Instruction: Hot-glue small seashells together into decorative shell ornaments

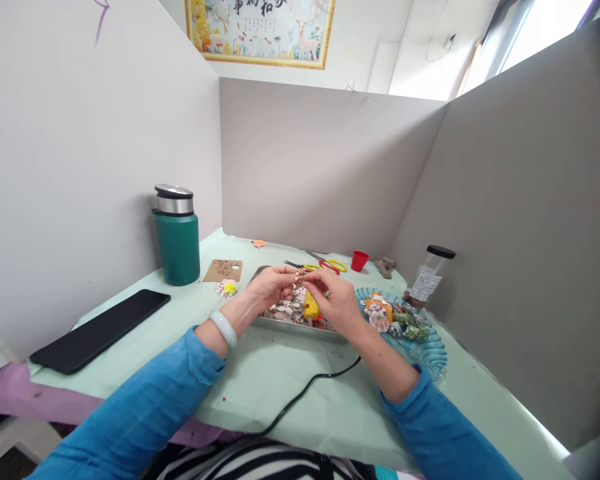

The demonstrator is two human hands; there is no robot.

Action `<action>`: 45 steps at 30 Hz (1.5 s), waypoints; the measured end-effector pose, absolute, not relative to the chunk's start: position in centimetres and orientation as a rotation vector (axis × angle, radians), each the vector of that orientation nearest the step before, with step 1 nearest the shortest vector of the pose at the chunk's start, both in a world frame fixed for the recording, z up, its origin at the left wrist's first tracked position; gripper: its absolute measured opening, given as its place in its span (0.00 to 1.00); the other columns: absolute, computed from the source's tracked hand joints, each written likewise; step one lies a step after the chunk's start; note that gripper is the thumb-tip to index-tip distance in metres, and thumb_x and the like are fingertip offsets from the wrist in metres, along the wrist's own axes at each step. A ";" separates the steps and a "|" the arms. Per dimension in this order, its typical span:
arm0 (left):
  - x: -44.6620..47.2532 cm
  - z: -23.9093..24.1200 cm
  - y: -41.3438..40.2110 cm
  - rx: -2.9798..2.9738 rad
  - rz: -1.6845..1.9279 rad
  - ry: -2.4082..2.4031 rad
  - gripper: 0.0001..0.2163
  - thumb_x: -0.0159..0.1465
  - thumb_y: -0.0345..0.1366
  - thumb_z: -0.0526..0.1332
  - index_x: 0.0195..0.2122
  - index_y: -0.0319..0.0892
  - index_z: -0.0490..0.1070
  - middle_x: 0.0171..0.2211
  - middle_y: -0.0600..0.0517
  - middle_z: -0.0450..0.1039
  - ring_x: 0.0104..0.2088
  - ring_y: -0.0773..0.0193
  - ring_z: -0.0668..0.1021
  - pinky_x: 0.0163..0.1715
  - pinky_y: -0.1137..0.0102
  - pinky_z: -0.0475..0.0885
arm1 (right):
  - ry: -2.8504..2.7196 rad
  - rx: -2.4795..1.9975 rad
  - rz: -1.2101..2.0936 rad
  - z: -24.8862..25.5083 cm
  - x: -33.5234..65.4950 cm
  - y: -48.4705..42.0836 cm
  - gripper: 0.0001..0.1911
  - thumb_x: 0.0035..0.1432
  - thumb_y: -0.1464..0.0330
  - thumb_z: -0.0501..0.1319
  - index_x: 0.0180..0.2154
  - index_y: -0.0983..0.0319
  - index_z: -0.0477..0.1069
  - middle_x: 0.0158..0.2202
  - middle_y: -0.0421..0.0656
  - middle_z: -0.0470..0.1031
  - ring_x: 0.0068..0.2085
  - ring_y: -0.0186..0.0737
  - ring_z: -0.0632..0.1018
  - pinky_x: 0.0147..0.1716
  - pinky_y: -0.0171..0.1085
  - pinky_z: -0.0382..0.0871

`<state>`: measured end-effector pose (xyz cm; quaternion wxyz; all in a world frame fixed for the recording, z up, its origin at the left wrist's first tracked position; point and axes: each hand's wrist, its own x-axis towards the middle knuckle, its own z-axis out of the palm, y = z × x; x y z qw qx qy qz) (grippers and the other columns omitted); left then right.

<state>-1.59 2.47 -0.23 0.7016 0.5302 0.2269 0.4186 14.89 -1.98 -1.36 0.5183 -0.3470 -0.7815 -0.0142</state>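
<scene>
Between the fingertips of both hands is a small brown-and-white piece (300, 275), perhaps of shells or beads; its exact kind is too small to make out. My left hand (273, 285) pinches it from the left, and my right hand (334, 299) closes on it from the right. Under them lies a metal tray (300, 328) with many small shells (283, 311). A yellow glue gun (311, 307) rests in the tray, partly hidden by my right hand. Its black cord (313, 380) seems to run across the table toward me.
Scissors (333, 265) with red and yellow handles lie behind the tray, near a red cup (359, 261). A blue glass plate (433, 347) of decorated shell pieces and a clear jar (427, 280) stand right. Left are a green bottle (177, 247), black phone-like slab (103, 330) and cardboard (223, 271).
</scene>
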 end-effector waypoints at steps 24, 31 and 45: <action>-1.4 0.0 2.0 1.545 1.073 0.682 0.08 0.48 0.33 0.66 0.26 0.36 0.68 0.20 0.57 0.66 0.14 0.75 0.66 0.16 0.76 0.61 | -1.855 -0.893 -0.190 -0.4 16.2 -2.1 0.08 0.60 0.68 0.56 0.39 0.59 0.72 0.36 0.44 0.74 0.35 0.38 0.74 0.35 0.36 0.68; -1.3 -0.1 2.0 1.607 1.067 0.695 0.08 0.50 0.34 0.66 0.27 0.36 0.69 0.22 0.55 0.67 0.15 0.75 0.67 0.16 0.76 0.60 | -1.900 -0.902 -0.198 -0.5 16.2 -1.9 0.07 0.60 0.68 0.57 0.36 0.59 0.73 0.36 0.44 0.74 0.36 0.38 0.74 0.35 0.36 0.67; -1.3 0.1 1.6 1.623 1.068 0.733 0.07 0.50 0.33 0.65 0.26 0.36 0.69 0.19 0.57 0.66 0.15 0.75 0.66 0.17 0.76 0.60 | -1.890 -0.942 -0.223 -0.7 15.9 -2.1 0.08 0.60 0.67 0.56 0.32 0.60 0.72 0.32 0.44 0.73 0.32 0.36 0.73 0.31 0.35 0.65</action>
